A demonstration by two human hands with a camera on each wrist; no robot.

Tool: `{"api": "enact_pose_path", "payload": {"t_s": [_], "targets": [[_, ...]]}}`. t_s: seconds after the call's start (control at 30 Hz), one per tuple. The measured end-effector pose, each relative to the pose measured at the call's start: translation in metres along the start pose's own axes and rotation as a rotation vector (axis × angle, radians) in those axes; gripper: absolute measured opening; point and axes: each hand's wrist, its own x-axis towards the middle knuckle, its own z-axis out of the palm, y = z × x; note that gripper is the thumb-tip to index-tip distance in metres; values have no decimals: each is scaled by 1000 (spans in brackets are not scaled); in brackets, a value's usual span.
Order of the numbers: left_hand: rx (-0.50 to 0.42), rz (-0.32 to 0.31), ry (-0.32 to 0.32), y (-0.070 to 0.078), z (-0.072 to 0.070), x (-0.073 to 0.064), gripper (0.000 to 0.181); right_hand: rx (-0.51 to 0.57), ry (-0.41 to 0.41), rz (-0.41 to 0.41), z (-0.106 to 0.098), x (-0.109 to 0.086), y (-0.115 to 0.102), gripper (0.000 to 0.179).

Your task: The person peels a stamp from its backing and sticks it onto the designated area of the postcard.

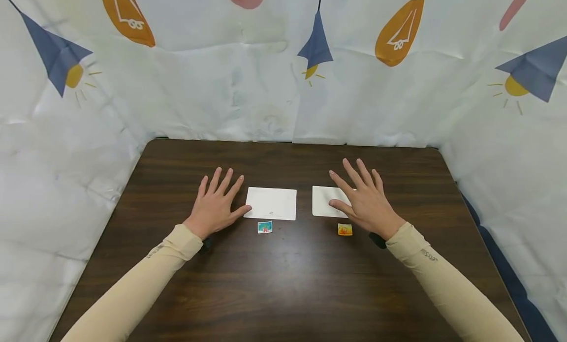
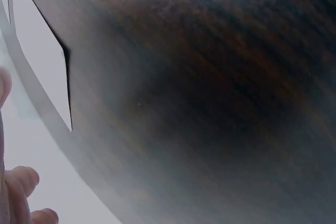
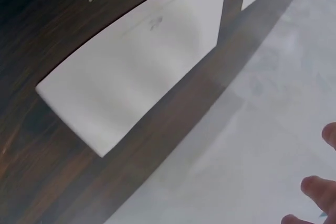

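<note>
Screened-off spot, rm type unclear: lamp-print curtain (image 1: 199, 96) round 3 sides of brown tbl (image 1: 288, 297).

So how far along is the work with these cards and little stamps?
Looks done: left card and right card laid out, blue stamp and orange stamp in front. In hand: nothing; left hand and right hand are spread. Remaining: perhaps handling the stamps; both lie off the cards.
</note>
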Motion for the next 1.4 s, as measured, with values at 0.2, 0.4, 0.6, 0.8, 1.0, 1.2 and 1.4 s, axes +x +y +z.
{"api": "enact_pose_path", "payload": {"t_s": [0.2, 0.4, 0.6, 0.8, 1.0, 1.2, 1.4], "targets": [[-15, 15, -34, 10, 4, 7, 87, 18, 113, -35, 10, 7, -7, 73], [0, 56, -90, 18, 8, 16, 85, 74, 181, -40, 23, 15, -19, 64], [2, 94, -97, 19, 10, 21, 81, 186, 205, -64, 37, 22, -35, 60], [-19, 172, -99, 19, 11, 22, 80, 272, 209, -53, 52, 26, -52, 55], [15, 220, -96, 17, 16, 18, 80, 362, 183, -19, 67, 29, -72, 44], [-24, 227, -126, 17, 18, 17, 76, 496, 118, 51, 79, 34, -93, 37], [-57, 205, -174, 16, 23, 15, 73, 617, 20, 35, 91, 40, -112, 38]]}}
